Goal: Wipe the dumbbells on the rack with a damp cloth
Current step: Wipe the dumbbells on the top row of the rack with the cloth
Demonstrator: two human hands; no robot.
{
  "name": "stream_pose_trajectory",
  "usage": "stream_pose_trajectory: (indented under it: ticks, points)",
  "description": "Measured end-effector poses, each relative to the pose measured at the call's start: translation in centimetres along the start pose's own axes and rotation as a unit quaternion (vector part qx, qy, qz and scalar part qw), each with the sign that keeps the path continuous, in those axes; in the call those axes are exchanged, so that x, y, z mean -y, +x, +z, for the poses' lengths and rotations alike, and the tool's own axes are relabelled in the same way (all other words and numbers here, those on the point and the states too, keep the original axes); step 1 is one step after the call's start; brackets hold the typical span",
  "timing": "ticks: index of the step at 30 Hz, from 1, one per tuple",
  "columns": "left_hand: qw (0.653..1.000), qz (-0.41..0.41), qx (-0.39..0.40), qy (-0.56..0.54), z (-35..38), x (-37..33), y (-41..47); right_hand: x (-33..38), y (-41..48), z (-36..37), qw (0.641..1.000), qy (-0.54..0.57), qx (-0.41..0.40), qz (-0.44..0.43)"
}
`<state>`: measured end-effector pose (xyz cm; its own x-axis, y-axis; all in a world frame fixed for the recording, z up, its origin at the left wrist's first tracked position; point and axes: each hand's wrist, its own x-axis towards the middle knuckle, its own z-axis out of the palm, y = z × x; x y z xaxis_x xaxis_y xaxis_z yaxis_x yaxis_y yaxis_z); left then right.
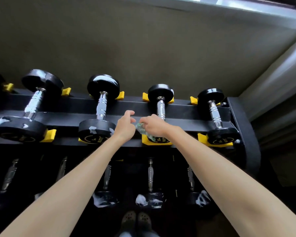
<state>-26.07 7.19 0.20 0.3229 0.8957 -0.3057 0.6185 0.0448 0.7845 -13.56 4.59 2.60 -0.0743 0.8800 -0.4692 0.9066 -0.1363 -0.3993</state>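
Faces a black dumbbell rack point(178, 115) with both bare arms held out. Grips a crumpled green and white cloth point(140, 128) in the right hand point(154, 124), fingers curled tight around it, knuckles up. Holds the cloth at the near end of the second dumbbell from the right point(161, 106) in the top row, just by the bottom of its shiny handle. Hides most of that near black head behind hand and cloth.

Holds the left hand point(126, 124) just beside the cloth, fingers loosely bent, first finger hooked up, thumb pointing at the cloth, nothing pinched. Cannot tell about the thumb touching the cloth or not.

Looks at two bigger dumbbells on the left, the big left dumbbell point(32, 101) and the middle dumbbell point(101, 106), both with white smears on their black heads, both sitting in yellow cradles point(50, 135). Sees the end dumbbell point(214, 113) at the right end of the row, well apart from both hands.

Looks down on a lower row of dumbbells point(150, 178) in the dark, white smears on the near heads there too. Shows two shoes point(137, 219) at the very bottom, below the rack.
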Motion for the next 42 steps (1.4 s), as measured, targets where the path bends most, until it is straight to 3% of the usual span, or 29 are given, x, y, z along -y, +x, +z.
stream_pose_trajectory:
  ticks: [3,9,15,17,19,21,23,25,27,31,35,40,42]
  points:
    - [1.0,-0.011,0.002,0.001,-0.3,0.5,-0.4,0.4,-0.5,0.3,0.993,-0.093,0.069,-0.017]
    - [0.999,-0.02,0.005,0.027,-0.1,0.6,-1.1,-1.3,-3.1,-0.5,0.995,-0.091,0.041,-0.017]
    - [1.0,0.007,0.029,0.008,0.5,-2.2,-1.9,-5.8,-6.8,-1.5,0.989,-0.137,0.009,0.049]
    - [0.999,0.019,0.028,0.001,0.7,-3.1,-2.1,-7.4,-7.8,-2.0,0.992,-0.079,-0.036,0.088]
    - [0.999,0.029,0.03,-0.01,1.0,-4.1,-2.1,-8.0,-8.8,-2.6,0.983,0.096,-0.071,0.141]
    - [0.999,0.024,0.034,-0.035,1.0,-5.3,-2.2,-8.0,-9.6,-3.0,0.912,0.358,-0.113,0.163]
    - [0.994,0.0,0.047,-0.099,0.8,-6.7,-2.1,-7.9,-10.2,-3.1,0.779,0.593,-0.126,0.16]
    - [0.979,-0.038,0.09,-0.178,0.4,-8.0,-2.5,-7.7,-10.6,-3.0,0.669,0.729,-0.109,0.096]
    - [0.957,-0.057,0.161,-0.235,-0.1,-8.9,-3.1,-7.2,-11.0,-2.9,0.616,0.78,-0.1,0.043]
    - [0.915,-0.065,0.27,-0.293,-0.8,-9.7,-3.4,-7.0,-11.1,-2.8,0.558,0.825,-0.091,-0.001]
    - [0.914,-0.024,0.269,-0.303,-1.0,-10.3,-3.6,-6.8,-11.5,-3.2,0.559,0.825,-0.079,-0.032]
    - [0.936,0.024,0.195,-0.291,-1.3,-10.4,-3.0,-6.1,-11.8,-3.4,0.626,0.777,-0.039,-0.059]
    - [0.945,0.063,0.176,-0.268,-1.4,-10.5,-2.7,-5.9,-11.5,-3.2,0.629,0.773,-0.061,-0.049]
